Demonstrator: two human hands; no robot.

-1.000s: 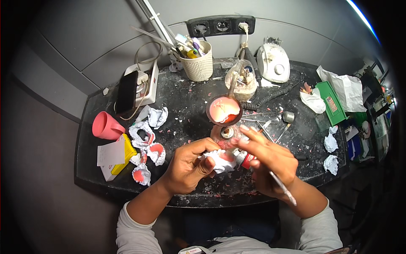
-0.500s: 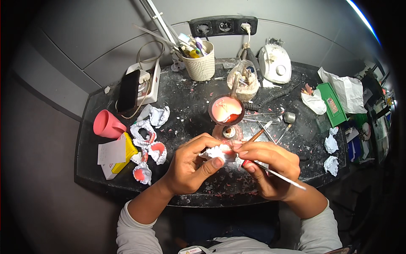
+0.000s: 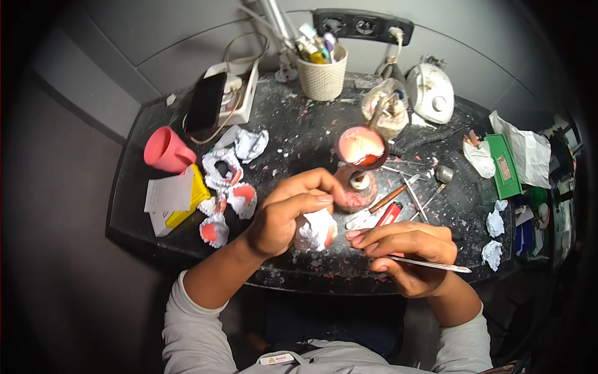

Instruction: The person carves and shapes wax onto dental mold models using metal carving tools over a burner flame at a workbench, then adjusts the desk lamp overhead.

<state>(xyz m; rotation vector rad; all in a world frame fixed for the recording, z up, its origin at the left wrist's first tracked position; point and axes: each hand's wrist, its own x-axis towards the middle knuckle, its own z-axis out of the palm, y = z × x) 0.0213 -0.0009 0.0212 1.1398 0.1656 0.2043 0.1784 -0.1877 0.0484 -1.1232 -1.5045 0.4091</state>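
Observation:
My left hand point(image 3: 291, 209) is closed around a white plaster dental cast point(image 3: 316, 230), with a little pink wax showing at its right edge. My right hand point(image 3: 414, 249) pinches a slim metal dental instrument point(image 3: 430, 264) whose handle sticks out to the right. The tip of that tool is near the cast's right side; it is too small to tell whether they touch. Beyond the hands, a round dark pan of pink and red wax point(image 3: 356, 142) sits over a spirit burner point(image 3: 359, 182). A brown-handled wax knife point(image 3: 387, 198) and a red lighter point(image 3: 390, 214) lie between it and my right hand.
To the left are several plaster casts with pink wax point(image 3: 242, 198), a yellow box point(image 3: 196, 196), a pink mug point(image 3: 165, 151) and a phone point(image 3: 207, 103). At the back stand a brush cup point(image 3: 322, 76) and a white device point(image 3: 431, 93). A green box point(image 3: 506, 167) lies right.
My right fingers have come away from the cast, still holding the instrument. The cast is turned in my left hand, its white outer side now showing. The whole view has shifted.

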